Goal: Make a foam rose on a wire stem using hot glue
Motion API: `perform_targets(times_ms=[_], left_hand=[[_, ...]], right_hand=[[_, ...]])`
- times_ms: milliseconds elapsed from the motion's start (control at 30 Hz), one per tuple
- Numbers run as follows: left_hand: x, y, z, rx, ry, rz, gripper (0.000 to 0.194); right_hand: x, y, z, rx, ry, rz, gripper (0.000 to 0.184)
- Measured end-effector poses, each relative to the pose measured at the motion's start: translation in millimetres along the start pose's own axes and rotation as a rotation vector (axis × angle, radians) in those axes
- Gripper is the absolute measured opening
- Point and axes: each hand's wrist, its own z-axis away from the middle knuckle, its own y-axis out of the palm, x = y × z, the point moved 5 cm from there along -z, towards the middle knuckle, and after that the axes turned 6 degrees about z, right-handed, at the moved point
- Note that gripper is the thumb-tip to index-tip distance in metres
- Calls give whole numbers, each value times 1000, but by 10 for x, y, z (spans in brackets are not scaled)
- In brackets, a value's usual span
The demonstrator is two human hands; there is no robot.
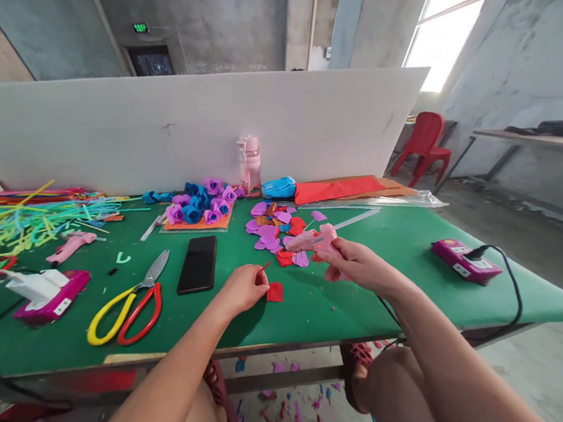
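Note:
My left hand [243, 289] is closed in a pinch over the table, with a thin red stick [265, 267] poking out from between its fingers. Right at its fingertips is a small red paper square [274, 292]; whether the fingers grip the square too, I cannot tell. In my right hand [350, 264] is a pink hot glue gun [325, 236], its nozzle pointing left and a clear glue stick [357, 218] sticking out of its back. Purple, red, brown and blue paper petals [266, 231] lie in a loose pile just beyond the nozzle.
Purple and blue paper flowers [203, 202] lie behind a phone [197, 265] and scissors [139, 296]. Left are pipe cleaners [35, 220], another glue gun [71, 246] and a power strip [54, 299]. A pink bottle [251, 164] stands at the back; another power strip [466, 260] lies right.

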Motion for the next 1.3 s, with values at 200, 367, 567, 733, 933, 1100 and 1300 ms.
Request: perform_targets(times_ms=[200,367,567,733,933,1100,1300], left_hand=[[-61,18,-26,-12,30,-16,10],[-115,71,-39,12,19,-21,10],[-91,-66,-26,-126,-55,2,8],[-8,-7,-57,-124,-86,109,27],[49,8,-57,-50,-131,167,11],[72,-89,-39,-101,-151,167,13],[107,-74,-58,-108,-121,295,15]], right_hand=[[-52,-83,46,-49,-88,133,33],[-68,-91,74,-59,-64,135,30],[17,-89,201,20,-63,70,29],[16,-2,222,85,-64,75,30],[11,49,190,56,-116,114,27],[76,54,177,-11,-201,204,23],[102,46,198,-38,-184,157,28]])
